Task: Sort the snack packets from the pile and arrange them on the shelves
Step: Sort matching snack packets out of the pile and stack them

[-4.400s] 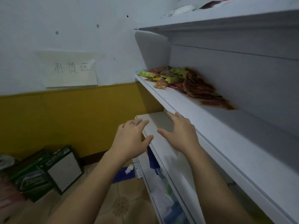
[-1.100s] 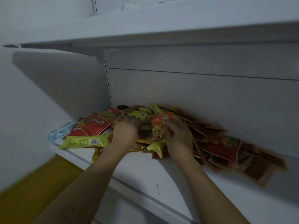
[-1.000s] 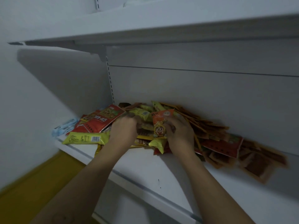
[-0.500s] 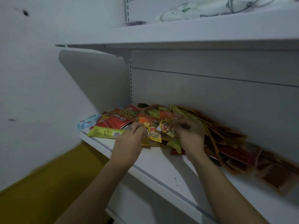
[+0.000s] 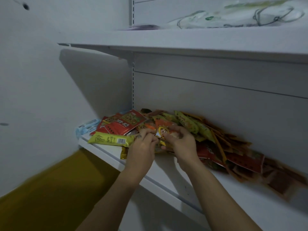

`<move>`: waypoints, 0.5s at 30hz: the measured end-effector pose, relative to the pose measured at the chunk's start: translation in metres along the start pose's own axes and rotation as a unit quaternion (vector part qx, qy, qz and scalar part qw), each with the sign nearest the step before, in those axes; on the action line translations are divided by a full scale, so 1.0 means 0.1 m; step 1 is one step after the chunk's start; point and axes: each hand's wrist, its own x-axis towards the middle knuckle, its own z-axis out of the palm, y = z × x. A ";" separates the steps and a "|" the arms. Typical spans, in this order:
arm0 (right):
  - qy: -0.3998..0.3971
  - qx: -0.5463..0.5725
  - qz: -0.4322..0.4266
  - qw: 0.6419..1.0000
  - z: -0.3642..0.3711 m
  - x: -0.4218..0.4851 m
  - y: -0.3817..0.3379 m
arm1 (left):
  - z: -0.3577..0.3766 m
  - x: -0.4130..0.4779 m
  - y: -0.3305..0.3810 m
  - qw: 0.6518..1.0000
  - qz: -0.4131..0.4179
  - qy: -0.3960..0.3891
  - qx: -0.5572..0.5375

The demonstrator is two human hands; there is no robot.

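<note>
One orange packet [image 5: 163, 130], yellow cartoon face, blurred

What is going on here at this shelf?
A person is sorting through a pile of snack packets on a white shelf. The left hand and the right hand both pinch small orange packets with a cartoon face, at the front of the pile. A yellow packet and a red packet lie at its left end.

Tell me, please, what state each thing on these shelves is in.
left hand: pinches orange packets
right hand: holds orange packets
pile: unsorted, heaped against back panel
red packet: resting atop pile
yellow packet: flat, at shelf edge
plastic bag: lying on upper shelf
</note>
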 end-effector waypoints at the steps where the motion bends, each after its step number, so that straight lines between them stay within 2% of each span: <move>1: 0.009 -0.001 -0.003 1.000 0.00 0.01 -0.02 | 0.00 0.02 -0.01 1.000 0.013 -0.008 0.015; 3: 0.035 -0.028 -0.037 0.998 -0.03 0.05 -0.02 | 0.00 0.08 -0.05 0.998 0.038 -0.031 0.035; 5: 0.068 -0.100 -0.090 0.988 -0.05 0.09 -0.02 | -0.01 0.13 -0.13 0.997 0.044 -0.056 0.034; 9: 0.106 -0.207 -0.129 0.964 -0.10 0.21 0.02 | -0.03 0.22 -0.35 0.992 -0.026 -0.122 0.021; 11: 0.108 -0.235 -0.141 0.956 -0.10 0.24 0.03 | -0.04 0.29 -0.44 0.979 -0.071 -0.168 0.092; 15: 0.095 -0.278 -0.156 0.943 -0.05 0.33 0.07 | 0.04 0.50 -0.58 0.932 -0.138 -0.245 0.229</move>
